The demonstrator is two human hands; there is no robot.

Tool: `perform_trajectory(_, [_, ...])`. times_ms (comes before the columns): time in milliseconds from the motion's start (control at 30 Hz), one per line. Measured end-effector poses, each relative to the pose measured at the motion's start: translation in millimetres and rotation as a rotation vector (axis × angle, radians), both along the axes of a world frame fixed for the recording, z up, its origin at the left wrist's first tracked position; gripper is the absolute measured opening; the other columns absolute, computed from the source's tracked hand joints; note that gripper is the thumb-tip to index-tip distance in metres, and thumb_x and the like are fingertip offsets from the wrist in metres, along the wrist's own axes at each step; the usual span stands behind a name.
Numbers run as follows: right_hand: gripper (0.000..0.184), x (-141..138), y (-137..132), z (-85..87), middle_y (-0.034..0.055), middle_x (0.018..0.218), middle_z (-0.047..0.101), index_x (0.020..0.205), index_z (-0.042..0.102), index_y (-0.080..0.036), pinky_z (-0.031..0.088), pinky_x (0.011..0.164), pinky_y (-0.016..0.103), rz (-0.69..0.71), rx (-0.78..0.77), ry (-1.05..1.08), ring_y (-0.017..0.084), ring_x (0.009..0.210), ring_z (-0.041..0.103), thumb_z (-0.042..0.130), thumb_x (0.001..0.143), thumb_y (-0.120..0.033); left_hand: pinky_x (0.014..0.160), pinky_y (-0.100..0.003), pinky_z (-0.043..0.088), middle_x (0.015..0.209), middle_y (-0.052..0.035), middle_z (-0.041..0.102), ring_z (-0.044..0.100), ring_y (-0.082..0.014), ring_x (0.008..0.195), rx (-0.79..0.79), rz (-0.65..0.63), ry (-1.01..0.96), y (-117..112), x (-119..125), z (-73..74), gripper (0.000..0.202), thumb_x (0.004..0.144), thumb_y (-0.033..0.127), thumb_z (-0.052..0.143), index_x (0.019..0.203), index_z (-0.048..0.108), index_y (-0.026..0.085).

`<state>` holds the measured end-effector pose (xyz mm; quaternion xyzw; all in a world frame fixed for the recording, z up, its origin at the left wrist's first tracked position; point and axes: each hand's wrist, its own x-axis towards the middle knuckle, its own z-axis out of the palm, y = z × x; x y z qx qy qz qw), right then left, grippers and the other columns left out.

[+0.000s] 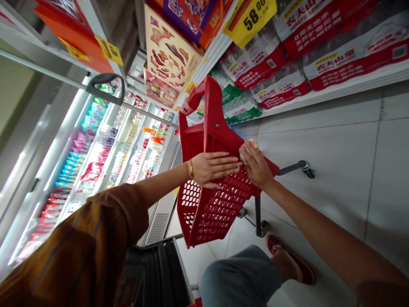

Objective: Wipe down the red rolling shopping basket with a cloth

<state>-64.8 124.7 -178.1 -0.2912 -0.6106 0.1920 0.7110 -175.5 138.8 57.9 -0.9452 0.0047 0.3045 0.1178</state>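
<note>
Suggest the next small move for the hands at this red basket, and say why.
Probably the right hand should lower the pale wrapped packet into the red plastic basket and let go: the packet sits at the basket's rim, while the left hand lies flat on the basket.

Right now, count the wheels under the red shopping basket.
3. One wheel sits on the leg to the right of the red shopping basket, a second wheel below the basket, and a third wheel just left of that. More may be hidden.
</note>
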Motion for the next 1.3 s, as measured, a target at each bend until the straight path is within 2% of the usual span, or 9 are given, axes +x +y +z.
perform_trajectory(100, [0.063,3.4,28.3,49.8,0.0042,0.162,0.017,0.154,0.005,-0.033,0.026,0.120,0.056,-0.003,0.086,0.009,0.026,0.148,0.021,0.035,0.100,-0.022,0.121,-0.037,0.021,0.150,-0.0111,0.042,0.035,-0.0205,0.142,0.001,-0.029,-0.045,0.0,1.4,-0.2,0.070,0.093,0.059,0.033,0.143,0.042,0.011])
perform_trajectory(167, [0.062,4.2,44.9,71.9,0.0020,0.162,0.017,0.154,0.004,-0.033,0.025,0.121,0.053,-0.036,0.082,0.006,0.025,0.149,0.018,0.034,0.101,-0.025,0.122,-0.036,0.019,0.150,-0.0098,0.041,0.034,-0.0191,0.142,0.005,-0.052,-0.055,-0.1,2.1,0.0,0.067,0.094,0.057,0.033,0.142,0.044,0.012])
perform_trajectory(233, [0.061,4.1,56.5,82.7,0.0035,0.161,0.021,0.155,0.004,-0.031,0.027,0.120,0.053,-0.035,0.085,-0.016,0.026,0.148,0.020,0.035,0.101,-0.029,0.122,-0.035,0.018,0.150,-0.0072,0.041,0.034,-0.0183,0.143,0.009,-0.062,-0.071,-0.3,2.3,0.4,0.063,0.094,0.055,0.033,0.142,0.045,0.014])
perform_trajectory(300, [0.062,3.8,61.6,83.6,0.0059,0.160,0.024,0.155,0.006,-0.028,0.029,0.118,0.054,-0.012,0.080,-0.042,0.027,0.147,0.023,0.036,0.101,-0.032,0.122,-0.036,0.018,0.150,-0.0055,0.042,0.033,-0.0181,0.143,0.004,-0.055,-0.085,-0.3,1.8,0.6,0.062,0.094,0.054,0.034,0.142,0.045,0.015])
perform_trajectory(433, [0.060,4.3,57.1,71.1,0.0085,0.159,0.026,0.155,0.009,-0.027,0.033,0.116,0.053,0.024,0.040,-0.049,0.028,0.146,0.027,0.035,0.101,-0.032,0.122,-0.037,0.020,0.149,-0.0065,0.044,0.033,-0.0188,0.143,-0.032,-0.028,-0.086,1.0,0.5,0.4,0.061,0.094,0.053,0.037,0.141,0.046,0.016])
perform_trajectory(700, [0.058,8.4,38.0,37.9,0.0091,0.158,0.028,0.154,0.014,-0.028,0.033,0.116,0.051,0.047,0.007,-0.062,0.026,0.145,0.029,0.036,0.101,-0.025,0.122,-0.037,0.019,0.149,-0.0063,0.045,0.034,-0.0195,0.142,-0.048,-0.024,-0.106,3.3,1.1,-0.4,0.060,0.093,0.054,0.038,0.140,0.047,0.017])
perform_trajectory(933, [0.058,9.6,22.8,3.1,0.0181,0.152,0.038,0.153,0.020,-0.022,0.040,0.111,0.053,0.011,-0.010,-0.093,0.028,0.143,0.033,0.040,0.099,-0.021,0.123,-0.035,0.016,0.148,-0.0023,0.046,0.034,-0.0169,0.142,0.020,0.054,-0.041,-4.7,4.8,2.6,0.060,0.095,0.054,0.032,0.144,0.042,0.021])
perform_trajectory(1133, [0.055,9.8,15.9,-15.7,0.0180,0.150,0.040,0.152,0.025,-0.021,0.041,0.109,0.052,0.018,-0.049,-0.104,0.028,0.141,0.037,0.039,0.099,-0.023,0.123,-0.035,0.015,0.148,-0.0020,0.046,0.037,-0.0167,0.141,-0.007,0.083,-0.021,-3.9,1.4,1.3,0.061,0.095,0.057,0.030,0.145,0.041,0.022])
perform_trajectory(1300, [0.057,9.0,8.7,-38.9,0.0181,0.150,0.040,0.152,0.024,-0.022,0.041,0.110,0.052,-0.019,-0.056,-0.104,0.028,0.141,0.037,0.043,0.098,-0.021,0.122,-0.035,0.014,0.148,-0.0019,0.044,0.036,-0.0167,0.141,-0.044,0.094,-0.035,0.2,-0.2,-0.4,0.061,0.095,0.057,0.031,0.144,0.041,0.023])
